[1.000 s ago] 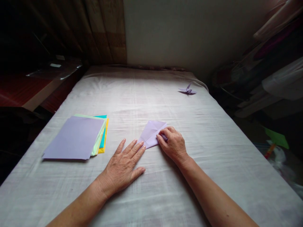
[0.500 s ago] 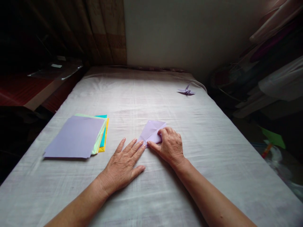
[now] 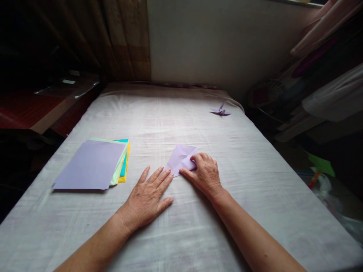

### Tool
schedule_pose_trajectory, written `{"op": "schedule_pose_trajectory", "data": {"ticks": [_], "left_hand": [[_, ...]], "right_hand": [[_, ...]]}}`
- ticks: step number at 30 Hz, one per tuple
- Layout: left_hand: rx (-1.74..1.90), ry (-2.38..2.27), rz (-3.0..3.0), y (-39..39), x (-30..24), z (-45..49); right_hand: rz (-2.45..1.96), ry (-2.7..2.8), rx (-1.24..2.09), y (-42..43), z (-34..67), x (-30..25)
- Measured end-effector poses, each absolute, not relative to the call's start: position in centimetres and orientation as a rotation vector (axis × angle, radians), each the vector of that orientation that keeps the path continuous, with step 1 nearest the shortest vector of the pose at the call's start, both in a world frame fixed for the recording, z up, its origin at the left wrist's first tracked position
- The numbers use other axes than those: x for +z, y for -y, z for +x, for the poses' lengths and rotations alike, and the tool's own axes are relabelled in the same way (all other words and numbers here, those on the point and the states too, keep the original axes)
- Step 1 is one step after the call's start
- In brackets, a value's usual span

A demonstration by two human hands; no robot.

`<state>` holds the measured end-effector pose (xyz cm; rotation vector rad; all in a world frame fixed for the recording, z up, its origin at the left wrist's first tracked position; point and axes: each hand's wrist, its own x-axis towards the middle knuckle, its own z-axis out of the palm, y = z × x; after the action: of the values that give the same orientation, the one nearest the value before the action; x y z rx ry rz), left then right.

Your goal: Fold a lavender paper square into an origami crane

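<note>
A light purple sheet of origami paper [image 3: 179, 155], creased and partly folded, lies on the cloth-covered surface in front of me. My left hand [image 3: 149, 198] rests flat with its fingers spread, the fingertips at the paper's near left corner. With thumb and fingers curled, my right hand [image 3: 205, 172] grips the right part of the paper, covering that edge. Left of my hands is a stack of coloured paper [image 3: 89, 164], purple on top, with green, blue and yellow edges showing. A folded purple paper crane [image 3: 221, 111] sits toward the far right.
A pale checked cloth [image 3: 159, 241] covers the surface under everything. At the left stands a reddish wooden piece of furniture [image 3: 25, 109] with a clear plastic sleeve [image 3: 76, 85] on it. Hanging clothes [image 3: 334, 94] and a green object [image 3: 320, 164] are beyond the right edge.
My right thumb has shifted slightly right, away from my left fingertips, and a flap under my right hand looks lifted back. My left hand stays in place; the view has tilted a little.
</note>
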<state>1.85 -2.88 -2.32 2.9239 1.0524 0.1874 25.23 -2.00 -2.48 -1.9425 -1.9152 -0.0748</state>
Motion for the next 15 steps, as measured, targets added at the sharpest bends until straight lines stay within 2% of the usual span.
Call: {"op": "schedule_pose_trajectory", "data": {"ticks": [8,15], "left_hand": [[0.166,-1.053,2.907,2.8,-2.6,1.8],[0.169,-1.069,2.906,2.7,-2.9,1.8]], "right_hand": [[-2.09,1.783,-0.132,1.8,28.9,-3.0],[-2.041,1.774,-0.113,1.8,29.3,-2.7]]}}
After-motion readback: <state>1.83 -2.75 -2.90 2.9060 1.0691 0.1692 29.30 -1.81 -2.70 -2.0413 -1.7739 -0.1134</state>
